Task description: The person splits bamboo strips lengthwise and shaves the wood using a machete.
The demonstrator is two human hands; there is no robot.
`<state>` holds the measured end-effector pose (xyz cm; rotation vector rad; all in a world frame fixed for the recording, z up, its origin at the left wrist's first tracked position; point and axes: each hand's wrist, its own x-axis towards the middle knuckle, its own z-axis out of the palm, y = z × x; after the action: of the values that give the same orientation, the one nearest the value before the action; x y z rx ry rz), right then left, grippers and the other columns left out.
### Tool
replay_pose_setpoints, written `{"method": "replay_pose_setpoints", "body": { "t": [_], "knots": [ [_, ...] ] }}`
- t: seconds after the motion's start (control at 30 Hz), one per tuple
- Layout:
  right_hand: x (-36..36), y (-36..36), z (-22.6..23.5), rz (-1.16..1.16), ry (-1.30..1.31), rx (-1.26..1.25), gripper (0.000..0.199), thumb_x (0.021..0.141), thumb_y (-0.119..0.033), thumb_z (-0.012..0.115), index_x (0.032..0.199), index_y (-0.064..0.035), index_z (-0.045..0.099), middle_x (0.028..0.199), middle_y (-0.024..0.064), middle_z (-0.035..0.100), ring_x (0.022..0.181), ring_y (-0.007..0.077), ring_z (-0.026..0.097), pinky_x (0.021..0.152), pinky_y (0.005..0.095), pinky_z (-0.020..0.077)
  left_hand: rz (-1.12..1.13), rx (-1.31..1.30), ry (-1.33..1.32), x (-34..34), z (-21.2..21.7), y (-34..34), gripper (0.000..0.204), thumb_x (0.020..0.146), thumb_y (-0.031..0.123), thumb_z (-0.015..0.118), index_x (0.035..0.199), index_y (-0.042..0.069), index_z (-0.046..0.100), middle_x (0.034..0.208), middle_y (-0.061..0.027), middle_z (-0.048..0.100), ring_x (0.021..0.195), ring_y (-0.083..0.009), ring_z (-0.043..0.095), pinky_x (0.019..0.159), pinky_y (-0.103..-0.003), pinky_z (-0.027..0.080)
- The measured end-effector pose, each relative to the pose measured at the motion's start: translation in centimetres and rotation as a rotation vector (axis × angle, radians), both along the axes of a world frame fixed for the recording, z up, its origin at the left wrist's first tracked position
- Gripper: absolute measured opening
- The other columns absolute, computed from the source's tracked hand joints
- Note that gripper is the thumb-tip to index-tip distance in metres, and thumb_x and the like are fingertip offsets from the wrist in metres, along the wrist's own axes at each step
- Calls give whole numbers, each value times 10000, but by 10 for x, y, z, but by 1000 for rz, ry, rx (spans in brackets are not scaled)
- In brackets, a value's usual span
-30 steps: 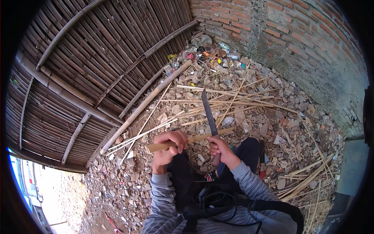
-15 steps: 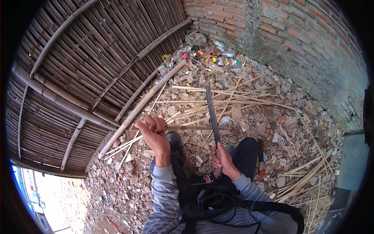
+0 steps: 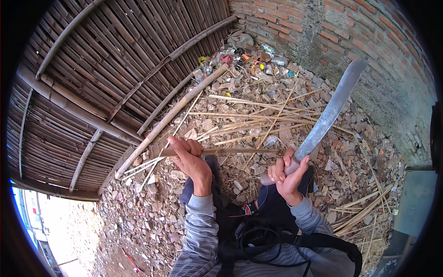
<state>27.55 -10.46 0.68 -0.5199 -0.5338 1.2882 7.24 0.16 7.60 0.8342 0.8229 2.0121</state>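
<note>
- Two hands are ours here: our left hand (image 3: 187, 154) is wrapped tight around a thin bamboo stick (image 3: 230, 151), and our right hand (image 3: 288, 173) is clenched on the handle of a long machete (image 3: 325, 117).
- The stick lies nearly level, running from our left fist toward the right hand; its far tip ends just beside the machete, close to where blade meets handle, and we cannot tell whether they touch.
- The part of the stick inside our left fist is hidden by the fingers, so its near end is hard to make out.
- The machete blade slants up and away from the right hand, its broad tip standing in front of the brick wall (image 3: 323, 27).
- The machete handle is mostly covered by our fingers; only its butt shows below the fist.
- Beyond the stick, a thick bamboo pole (image 3: 175, 115) lies on the rubble, with loose split strips (image 3: 258, 115) scattered between it and the wall.
- Left of the pole leans a woven bamboo panel (image 3: 101, 74), its outer edges lost in the dark rim.
- Coloured litter (image 3: 240, 57) in the corner past the pole is too small to identify.
</note>
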Motion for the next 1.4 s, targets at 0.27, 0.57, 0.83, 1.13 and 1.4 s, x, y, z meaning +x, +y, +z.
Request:
{"method": "replay_pose_setpoints", "body": {
  "t": [0.27, 0.57, 0.83, 1.13, 1.4],
  "knots": [
    [-15, -36, -54, 593, -562, -525, 576, 1118, -580, 424, 829, -85, 476, 588, -37, 372, 449, 46, 352, 398, 256, 295, -326, 56, -59, -2, -15, -28, 598, 1166, 450, 403, 648, 194, 245, 521, 50, 154, 466, -90, 93, 475, -314, 151],
    [4, -44, -45, 649, -317, -566, 523, 1144, -524, 391, 845, -98, 441, 608, -43, 345, 449, 41, 320, 396, 241, 271, -849, 277, 123, -6, -26, -19, 707, 1150, 545, 284, 560, 172, 174, 480, 41, 146, 444, -139, 97, 463, -348, 126],
    [14, -53, -88, 463, -652, -353, 502, 1156, -459, 404, 812, -97, 455, 612, -43, 394, 484, 47, 360, 436, 252, 315, -935, 361, 223, -5, -24, -25, 754, 1131, 579, 323, 520, 177, 140, 443, 33, 152, 398, -154, 108, 439, -342, 133],
    [10, -58, -63, 206, -1130, -285, 478, 1105, -370, 570, 1000, 84, 678, 521, 79, 557, 412, 149, 532, 457, 351, 384, -1027, 387, 242, -3, -16, -31, 761, 1133, 564, 336, 508, 176, 139, 430, 30, 154, 370, -164, 123, 428, -352, 142],
    [-6, -60, -65, 173, -1053, -359, 464, 1086, -376, 600, 1035, 75, 698, 568, 113, 558, 535, 186, 556, 551, 396, 430, -988, 379, 262, -13, -25, -27, 758, 1136, 529, 365, 504, 174, 143, 419, 29, 162, 359, -172, 131, 425, -355, 148]
  ]
}}
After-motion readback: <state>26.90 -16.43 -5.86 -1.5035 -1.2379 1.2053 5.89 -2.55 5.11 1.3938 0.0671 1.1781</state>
